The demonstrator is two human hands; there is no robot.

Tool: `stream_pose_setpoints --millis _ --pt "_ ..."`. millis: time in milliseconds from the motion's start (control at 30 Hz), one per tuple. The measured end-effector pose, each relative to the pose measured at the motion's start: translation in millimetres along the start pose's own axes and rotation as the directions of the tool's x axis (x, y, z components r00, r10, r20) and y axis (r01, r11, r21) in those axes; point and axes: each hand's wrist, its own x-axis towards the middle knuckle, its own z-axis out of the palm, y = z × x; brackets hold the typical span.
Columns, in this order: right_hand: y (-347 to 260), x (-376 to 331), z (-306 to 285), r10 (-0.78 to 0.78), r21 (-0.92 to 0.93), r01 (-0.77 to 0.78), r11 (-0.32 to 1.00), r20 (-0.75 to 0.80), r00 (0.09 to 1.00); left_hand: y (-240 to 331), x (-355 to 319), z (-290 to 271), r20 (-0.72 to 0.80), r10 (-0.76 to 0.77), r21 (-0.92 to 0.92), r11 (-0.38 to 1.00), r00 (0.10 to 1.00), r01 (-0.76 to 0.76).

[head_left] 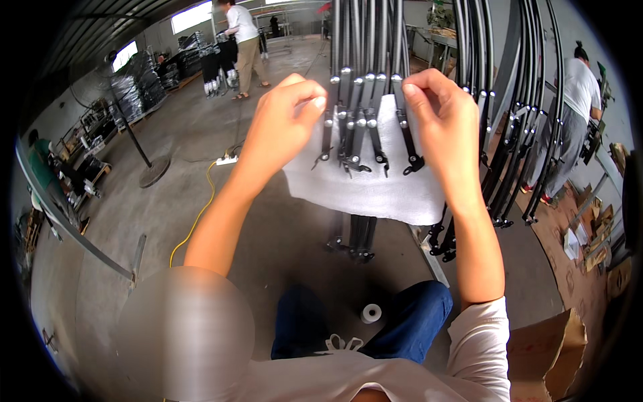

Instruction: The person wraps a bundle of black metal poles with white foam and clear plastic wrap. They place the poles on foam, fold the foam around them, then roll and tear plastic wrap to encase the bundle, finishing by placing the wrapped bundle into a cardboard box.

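A white foam sheet (375, 197) hangs behind a bundle of black metal rods (358, 40) with jointed, hooked lower ends, in front of me. My left hand (288, 117) is at the bundle's left side, thumb and fingers pinched at the sheet's upper left edge. On the other side, my right hand (445, 110) pinches near the rightmost rod and the sheet's upper right edge. Its exact grip is partly hidden. The rods' jointed ends lie against the sheet's front. Lower black rod ends (362, 244) show beneath the sheet.
More black rods (529, 100) hang to the right. A white roll (371, 313) stands between my legs. A cardboard box (546, 355) is at lower right. On the left are a fan stand (154, 172) and a power strip (226, 161) with a yellow cable. Several people work nearby.
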Motion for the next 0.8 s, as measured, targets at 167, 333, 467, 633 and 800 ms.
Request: stream_pose_setpoints --millis 167,333,467,633,800 --pt "-7.1 -35.3 -20.4 -0.410 -0.216 0.372 0.903 -0.174 0.895 35.2 -14.4 1.1 -0.177 0.157 0.360 0.929 0.972 -0.085" --pt "10.2 -86.4 -54.7 -0.133 -0.117 0.095 0.989 -0.378 0.916 80.0 -19.1 17.3 -0.013 0.429 0.609 0.719 0.903 -0.333" --pt "32.1 -90.4 -58.3 0.167 0.000 -0.174 0.985 -0.277 0.946 105.3 -1.5 43.2 0.139 0.449 0.617 0.658 0.883 -0.432" --pt "61.1 -87.5 -55.5 0.440 0.379 -0.390 0.839 -0.052 0.897 98.8 19.4 60.3 0.116 0.452 0.661 0.630 0.885 -0.408" --pt "58.6 -84.3 -54.1 0.207 0.216 -0.147 0.965 -0.288 0.935 89.5 28.4 63.2 0.139 0.444 0.656 0.628 0.885 -0.418"
